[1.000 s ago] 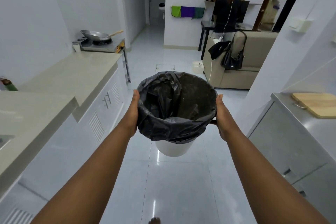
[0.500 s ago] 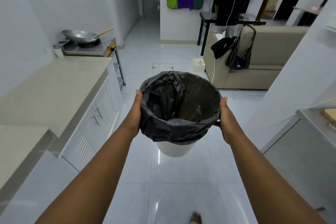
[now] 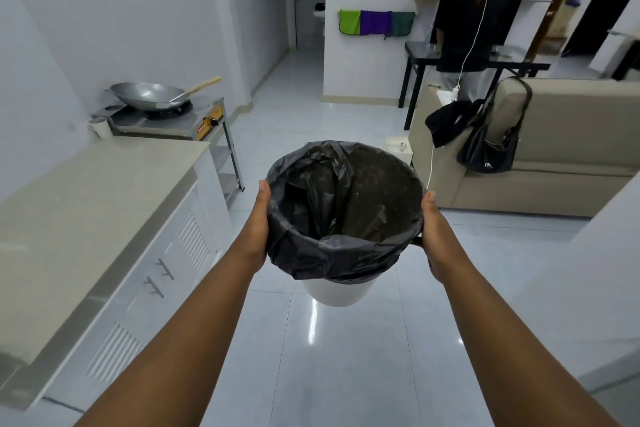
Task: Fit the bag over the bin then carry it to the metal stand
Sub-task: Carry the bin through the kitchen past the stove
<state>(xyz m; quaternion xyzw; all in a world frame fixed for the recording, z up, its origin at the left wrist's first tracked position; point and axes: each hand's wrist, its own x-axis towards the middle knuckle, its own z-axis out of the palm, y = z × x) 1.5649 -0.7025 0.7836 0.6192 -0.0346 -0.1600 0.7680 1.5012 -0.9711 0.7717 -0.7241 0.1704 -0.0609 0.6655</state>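
A white bin (image 3: 337,293) hangs in the air in front of me, lined with a black bag (image 3: 332,256) whose edge is folded down over the rim. My left hand (image 3: 259,225) presses the bin's left side and my right hand (image 3: 433,232) grips its right side. Both hold it above the tiled floor. The metal stand (image 3: 207,121) is ahead on the left, past the counter's end, with a wok (image 3: 147,94) on a burner on top. Most of the bin's body is hidden under the bag.
A beige counter (image 3: 90,204) with white cabinet doors runs along my left. A beige sofa (image 3: 554,163) with a black handbag (image 3: 491,156) stands ahead on the right. A person (image 3: 467,28) stands at a black desk behind it. A white wall corner juts in at right.
I have walked forward with the bin held the same way. The metal stand and sofa are nearer, and the steel counter on my right has dropped out of view.
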